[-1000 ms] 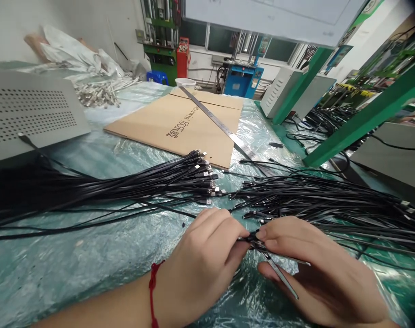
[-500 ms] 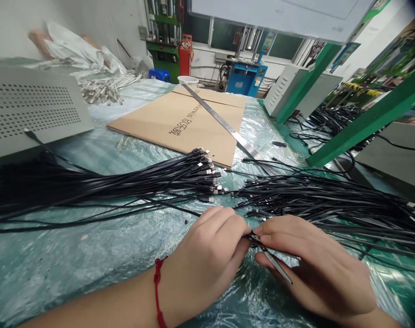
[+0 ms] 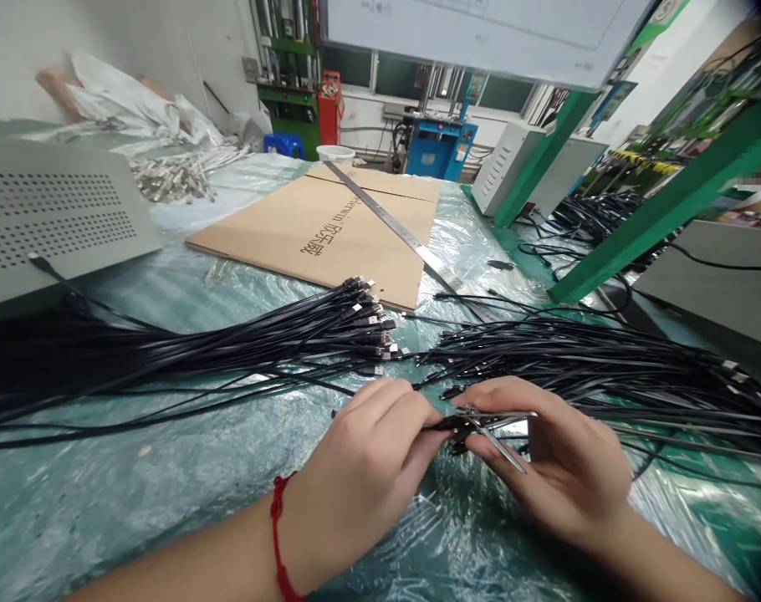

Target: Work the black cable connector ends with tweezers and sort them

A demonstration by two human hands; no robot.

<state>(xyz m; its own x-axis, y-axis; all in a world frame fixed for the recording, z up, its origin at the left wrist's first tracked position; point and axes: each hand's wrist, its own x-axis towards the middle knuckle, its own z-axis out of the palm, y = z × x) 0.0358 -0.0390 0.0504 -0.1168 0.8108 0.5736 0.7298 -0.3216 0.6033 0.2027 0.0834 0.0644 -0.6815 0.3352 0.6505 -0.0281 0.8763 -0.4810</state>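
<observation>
My left hand (image 3: 374,451), with a red cord bracelet (image 3: 278,535) at the wrist, is closed with thumb and fingers pinched on a black cable (image 3: 441,423). Its dark end sticks out to the right, between my two hands. My right hand (image 3: 556,460) is closed around small metal snips (image 3: 499,447). Their two thin handles spread apart toward the palm, and their jaws meet the cable end. Fingers partly hide the jaws. Beyond my left hand lies a bundle of black USB cables (image 3: 280,339), plugs pointing right. Another heap of black cables (image 3: 581,368) lies beyond my right hand.
A flat cardboard sheet (image 3: 273,226) lies farther back, with a steel ruler (image 3: 386,219) across it. A perforated grey metal box (image 3: 60,226) stands at left. Green posts (image 3: 644,217) rise at right. Clear plastic film (image 3: 135,510) covers the green table.
The snips have turned in my right hand, and their handles now spread wider. More of the dark cable end shows between my hands. The view has shifted slightly.
</observation>
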